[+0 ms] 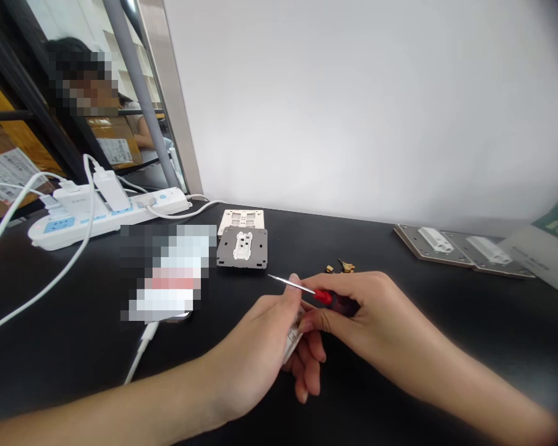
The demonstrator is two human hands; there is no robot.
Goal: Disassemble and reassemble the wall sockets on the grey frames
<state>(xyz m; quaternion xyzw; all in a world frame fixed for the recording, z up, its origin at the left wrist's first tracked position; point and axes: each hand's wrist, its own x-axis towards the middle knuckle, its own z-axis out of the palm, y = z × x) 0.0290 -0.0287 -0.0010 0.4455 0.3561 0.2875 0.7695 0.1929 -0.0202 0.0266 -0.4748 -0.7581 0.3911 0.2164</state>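
Power strip [170,198]: far left of and beyond my left fingers, with white plugs seated in it.
Pixelated device [177,272]: lying on the black bench [74,347], left of the left fingers, a white cable [142,350] at its near end.
Gray panel [258,248]: beyond the left thumb, in front of a white frame [243,215].
Left hand [263,334]: I have its fingers clamped around a white part [292,342], mostly hidden.
Screwdriver [323,297]: tip leftward, shaft crossing the left thumb tip; I can't tell if they touch.
Right hand [379,313]: its fingers are closed on the screwdriver's handle, the thumb against the white part.
Brass pieces [348,267]: just beyond the right fingers.
Two boards [409,241]: farther out, right of the right fingers, each bearing a white block [434,240].
Package [546,238]: at far right, green and white, well apart from the right fingers.
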